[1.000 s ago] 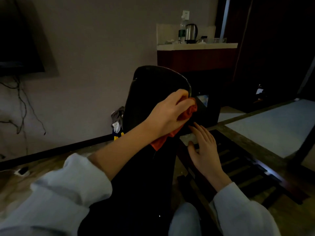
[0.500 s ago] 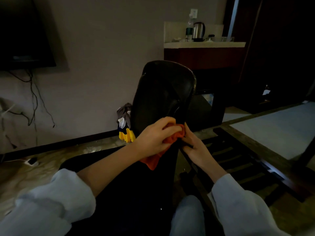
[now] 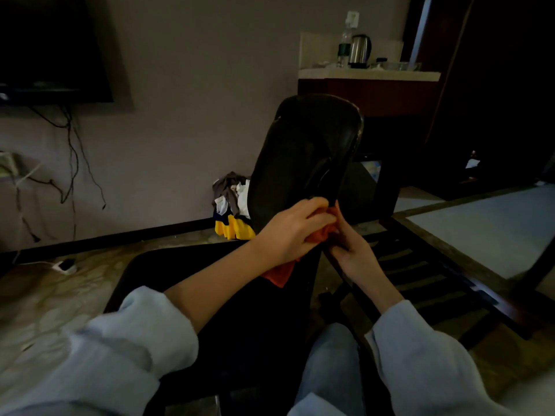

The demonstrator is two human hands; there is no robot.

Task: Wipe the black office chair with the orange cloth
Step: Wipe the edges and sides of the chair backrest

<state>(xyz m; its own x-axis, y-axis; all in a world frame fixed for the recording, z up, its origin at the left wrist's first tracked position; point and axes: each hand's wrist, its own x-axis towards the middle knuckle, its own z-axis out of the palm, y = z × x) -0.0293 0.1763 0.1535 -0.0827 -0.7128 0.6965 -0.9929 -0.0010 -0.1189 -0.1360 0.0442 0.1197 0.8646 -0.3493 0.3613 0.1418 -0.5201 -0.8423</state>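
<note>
Orange cloth point(image 3: 277, 274) mostly under L hand point(image 3: 288, 232); chair point(image 3: 294, 163) near end past btm edge.

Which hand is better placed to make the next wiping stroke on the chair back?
Left. The left hand grips the orange cloth against the edge of the black office chair; the right hand is just beside it, its grip unclear.

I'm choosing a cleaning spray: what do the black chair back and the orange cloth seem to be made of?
The black office chair back: likely leather or faux leather, smooth, faint sheen along its top edge; dim light leaves it open. The orange cloth: soft matte fabric, crumpled in folds under the left hand.
</note>
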